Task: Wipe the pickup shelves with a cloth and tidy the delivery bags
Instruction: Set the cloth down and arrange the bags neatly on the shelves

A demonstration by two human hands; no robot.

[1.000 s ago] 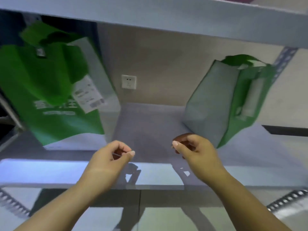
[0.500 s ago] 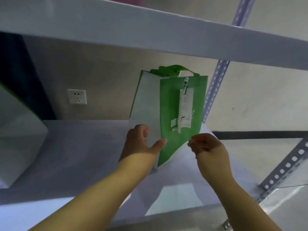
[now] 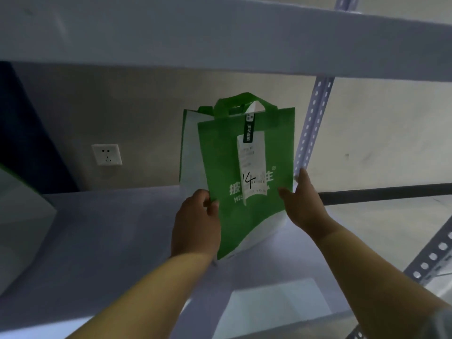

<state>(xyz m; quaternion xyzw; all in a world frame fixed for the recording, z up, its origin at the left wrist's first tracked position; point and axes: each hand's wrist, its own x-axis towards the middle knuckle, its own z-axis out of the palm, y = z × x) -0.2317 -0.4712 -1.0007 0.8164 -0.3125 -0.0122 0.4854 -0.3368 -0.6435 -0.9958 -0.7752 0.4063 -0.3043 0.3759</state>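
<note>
A green and white delivery bag (image 3: 225,152) stands upright on the grey shelf (image 3: 110,228), its green front facing me, with a white receipt marked "14" (image 3: 252,167) hanging from its handles. My left hand (image 3: 195,223) grips the bag's lower left front edge, thumb on the green face. My right hand (image 3: 302,204) is at the bag's right side, thumb on the front and fingers reaching round the side edge. No cloth is in view.
Part of a second bag (image 3: 22,216) shows at the far left edge of the shelf. A perforated metal upright (image 3: 311,123) stands right behind the bag. The shelf above (image 3: 220,37) overhangs. A wall socket (image 3: 107,154) sits on the back wall.
My view swung right from between two bags to the right-hand one. Both hands reached it and took its sides; the bag turned so its green front faces me squarely.
</note>
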